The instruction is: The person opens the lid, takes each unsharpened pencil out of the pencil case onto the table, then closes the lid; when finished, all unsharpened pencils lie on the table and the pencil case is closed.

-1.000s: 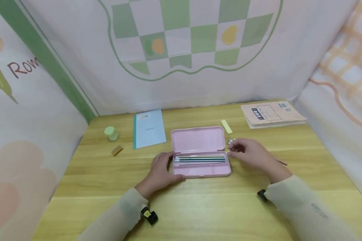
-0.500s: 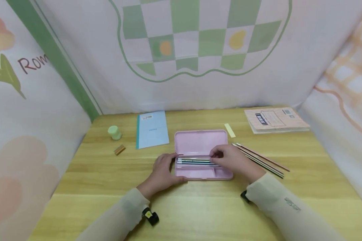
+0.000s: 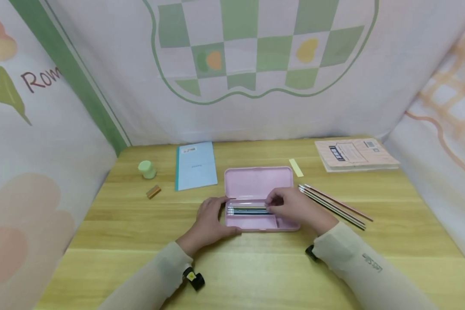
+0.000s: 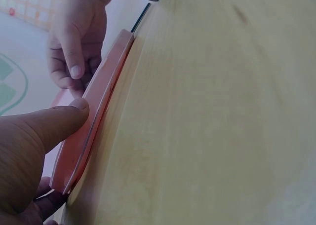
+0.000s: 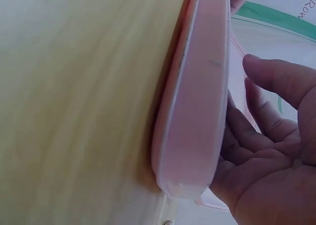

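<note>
A pink pencil case (image 3: 252, 223) lies open on the wooden table, its lid folded back. Several dark pencils (image 3: 248, 211) lie side by side in its long rear compartment, eraser ends to the left. My left hand (image 3: 207, 221) grips the case's left end, the thumb (image 4: 69, 119) pressing on the front wall. My right hand (image 3: 294, 207) reaches over the right part of the case, fingers loosely bent and tips at the pencils, hiding their right ends. In the right wrist view, the case's outer wall (image 5: 195, 101) hides some fingertips.
Several loose pencils (image 3: 333, 206) lie right of the case, beside my right forearm. A yellow strip (image 3: 296, 168) and a pinkish book (image 3: 356, 155) lie behind. To the left are a light blue notebook (image 3: 196, 167), a green round container (image 3: 147, 170) and a small gold-brown block (image 3: 153, 192).
My right hand has moved left from the loose pencils' ends to inside the case. The pencils in the case have shifted slightly towards its front. My left hand keeps its hold.
</note>
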Available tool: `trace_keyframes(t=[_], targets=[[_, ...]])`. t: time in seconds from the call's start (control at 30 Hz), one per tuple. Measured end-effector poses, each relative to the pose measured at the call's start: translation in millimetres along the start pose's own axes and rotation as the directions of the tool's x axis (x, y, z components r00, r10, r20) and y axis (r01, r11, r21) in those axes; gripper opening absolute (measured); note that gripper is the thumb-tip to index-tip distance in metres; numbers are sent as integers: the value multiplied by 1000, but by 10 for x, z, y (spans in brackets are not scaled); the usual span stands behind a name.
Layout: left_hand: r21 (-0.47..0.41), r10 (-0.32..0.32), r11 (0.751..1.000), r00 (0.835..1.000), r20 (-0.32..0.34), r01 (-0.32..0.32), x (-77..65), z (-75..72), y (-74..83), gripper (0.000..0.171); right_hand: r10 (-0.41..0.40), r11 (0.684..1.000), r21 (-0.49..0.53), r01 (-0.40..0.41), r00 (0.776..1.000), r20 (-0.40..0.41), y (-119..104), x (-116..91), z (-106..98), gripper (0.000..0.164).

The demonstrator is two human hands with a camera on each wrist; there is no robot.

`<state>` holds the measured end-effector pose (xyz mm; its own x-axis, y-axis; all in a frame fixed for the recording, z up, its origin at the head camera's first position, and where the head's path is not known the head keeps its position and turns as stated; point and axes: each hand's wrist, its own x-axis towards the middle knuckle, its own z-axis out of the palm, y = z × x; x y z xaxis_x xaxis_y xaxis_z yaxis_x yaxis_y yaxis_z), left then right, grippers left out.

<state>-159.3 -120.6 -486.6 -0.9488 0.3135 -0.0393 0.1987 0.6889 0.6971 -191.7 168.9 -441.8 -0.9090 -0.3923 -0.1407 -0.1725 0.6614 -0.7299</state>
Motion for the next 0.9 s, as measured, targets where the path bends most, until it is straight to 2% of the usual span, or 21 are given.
trace_keyframes(t=[0.17, 0.37, 0.53, 0.9], targets=[[-3, -1, 1000, 1000, 2, 1, -5, 3, 3, 105, 1, 1000, 20, -1, 1000, 12, -4, -17, 3, 12], [-4, 0, 1000, 1000, 3, 0, -14, -8, 5, 104, -26, 1000, -3, 26, 1000, 14, -3, -7, 3, 15], [-1, -2, 1000, 1000, 5, 2, -14, -6, -2, 105, -12, 1000, -13, 12, 999, 30, 4, 13, 19, 16], [1, 2, 1000, 1000, 3, -2, 3, 10, -29, 106, -39, 994, -96, 45, 997, 69, -13, 20, 33, 16]])
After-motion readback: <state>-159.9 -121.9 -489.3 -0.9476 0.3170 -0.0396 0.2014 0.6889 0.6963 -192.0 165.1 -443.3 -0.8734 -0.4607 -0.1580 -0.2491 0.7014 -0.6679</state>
